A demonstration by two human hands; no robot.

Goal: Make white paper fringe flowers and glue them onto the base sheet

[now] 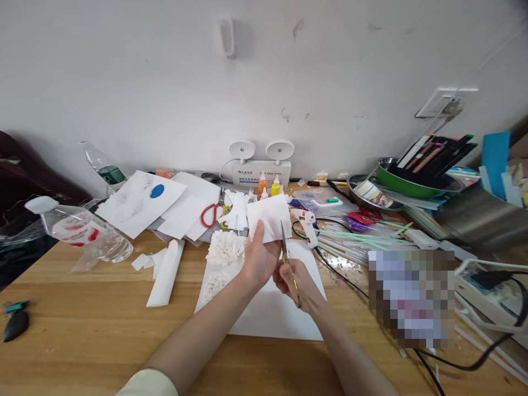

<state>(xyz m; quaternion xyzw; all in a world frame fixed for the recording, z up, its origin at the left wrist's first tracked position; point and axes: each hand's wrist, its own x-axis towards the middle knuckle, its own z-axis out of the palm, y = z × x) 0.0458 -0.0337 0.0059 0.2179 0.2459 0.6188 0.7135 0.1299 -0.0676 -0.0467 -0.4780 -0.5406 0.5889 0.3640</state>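
Head view: my left hand [258, 258] has its fingers pinched on the lower edge of a white paper square [270, 217], held above the middle of the wooden surface [82, 341]. My right hand [293, 280] grips gold scissors [286, 250], blades pointing up at the square's bottom edge. A white sheet [272, 319] lies beneath, and red-handled scissors [210, 215] lie nearer the far edge.

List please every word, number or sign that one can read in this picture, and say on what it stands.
No text can be read for certain.
The emergency light: blue print on its label, too small.
The bottle by the wall: green label, blurred.
The lying bottle: red and white label, blurred.
The white paper in the left hand: no print seen.
The scissors in the right hand: no mark seen.
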